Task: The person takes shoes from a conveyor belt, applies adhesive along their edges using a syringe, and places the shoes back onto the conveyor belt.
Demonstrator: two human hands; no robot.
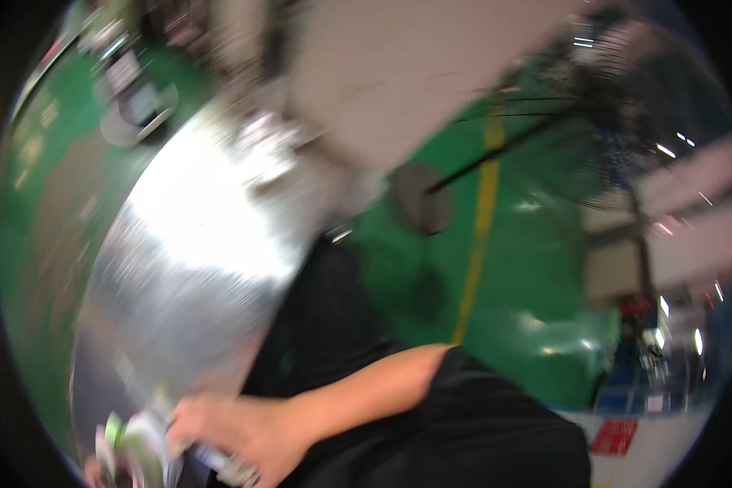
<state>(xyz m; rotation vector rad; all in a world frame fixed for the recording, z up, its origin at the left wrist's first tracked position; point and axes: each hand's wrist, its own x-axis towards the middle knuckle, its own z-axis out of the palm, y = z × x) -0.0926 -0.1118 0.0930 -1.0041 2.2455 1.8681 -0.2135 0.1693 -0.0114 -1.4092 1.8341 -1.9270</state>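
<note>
My right hand (240, 431) reaches in from the right over the near end of a shiny metal tabletop (179, 309), its fingers curled and smeared by motion. Below the palm shows a small pale and metallic object (224, 465) that the hand seems to grip; its kind is too blurred to tell. Just left of the fingers is a white and green bundle (138, 447), also blurred. At its left edge, a skin-coloured patch (94, 472) may be part of my left hand, mostly cut off by the rim.
A crumpled whitish heap (268, 146) lies at the table's far end. Beyond stands a large pale panel (398, 73). To the right, a black stand fan (602, 122) rests on a round base (421, 199) beside a yellow line (484, 211) on the green floor. A stool-like object (138, 106) is far left.
</note>
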